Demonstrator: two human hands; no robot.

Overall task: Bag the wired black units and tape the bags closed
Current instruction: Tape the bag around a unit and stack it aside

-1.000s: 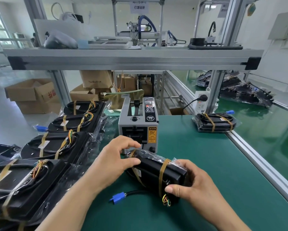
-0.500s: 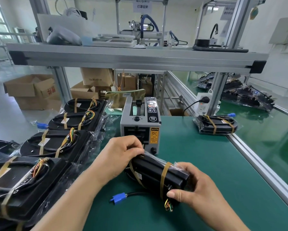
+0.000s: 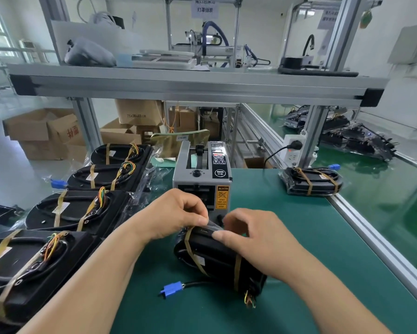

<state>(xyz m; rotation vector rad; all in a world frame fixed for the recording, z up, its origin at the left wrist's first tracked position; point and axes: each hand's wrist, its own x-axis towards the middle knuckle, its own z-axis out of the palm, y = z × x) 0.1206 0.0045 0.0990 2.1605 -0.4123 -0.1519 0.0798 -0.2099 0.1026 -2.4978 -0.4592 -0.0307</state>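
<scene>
Held unit (image 3: 214,257): black body with two brown tape bands. It rests tilted on the green mat (image 3: 299,237), just in front of the tape dispenser (image 3: 202,174).
Clear bag (image 3: 209,224): film shows only at the unit's upper end, between the two hands. How far it covers the rest of the unit cannot be told.
Left hand (image 3: 176,215): thumb and fingers pinched together on the bag film at the upper end.
Right hand (image 3: 258,239): thumb laid along the unit's top edge and fingers curled over the far side, clamped on the unit. The two hands are close together.
Cable: a black lead leaves the unit's lower side and ends in a blue connector (image 3: 172,288) lying on the mat. Whether it is inside or outside the bag cannot be told.
Coloured wires (image 3: 249,300): these hang at the unit's lower right corner, partly hidden below the right wrist.
Left row (image 3: 74,213): four black units, each with a coiled cable and coloured wires strapped on top by brown bands. Clear film shows at their right ends. The nearest unit is cut off by the frame edge.
Finished unit (image 3: 311,182): bagged and banded, at the mat's right edge, well apart from the hands.
Obstruction: the left hand's knuckles cover the lower front of the dispenser.
Surroundings: shelf beam (image 3: 190,86) overhead. Cardboard boxes (image 3: 46,131) on the floor at left. Socket block (image 3: 294,150) on a post with a black plug inserted.
</scene>
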